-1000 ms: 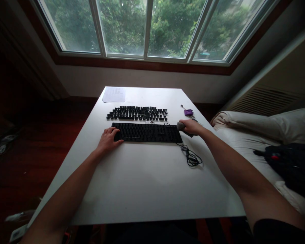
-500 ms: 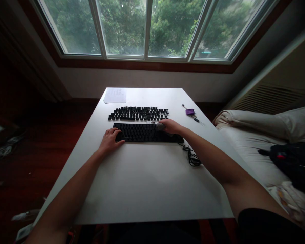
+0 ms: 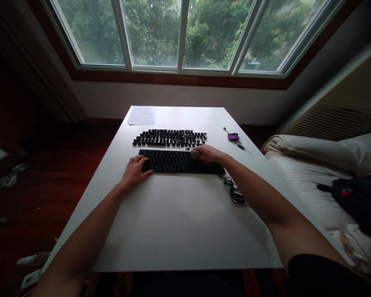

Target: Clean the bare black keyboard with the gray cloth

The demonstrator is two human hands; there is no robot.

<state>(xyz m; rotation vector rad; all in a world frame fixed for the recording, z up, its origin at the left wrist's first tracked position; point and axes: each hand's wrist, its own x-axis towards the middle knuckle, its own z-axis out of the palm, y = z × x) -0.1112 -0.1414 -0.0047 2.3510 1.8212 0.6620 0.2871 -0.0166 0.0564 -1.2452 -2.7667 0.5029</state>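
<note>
A black keyboard [image 3: 176,161] lies across the white table [image 3: 179,222]. My left hand [image 3: 134,170] rests on its left end, fingers curled over the edge and holding it. My right hand [image 3: 208,153] is over the keyboard's right part, closed round a small grey object [image 3: 194,154] whose tip pokes out to the left. Behind the keyboard lie rows of loose black keycaps [image 3: 170,138]. The keyboard's cable [image 3: 234,192] is coiled on the table at the right.
A sheet of paper [image 3: 142,115] lies at the table's far left corner. A purple tool [image 3: 233,136] and a thin stick lie at the far right. A bed with a pillow [image 3: 321,149] and a black bag [image 3: 355,198] stands to the right.
My right hand moved left from the keyboard's right end to over its right part, carrying the grey object. My left hand stayed on the left end.
</note>
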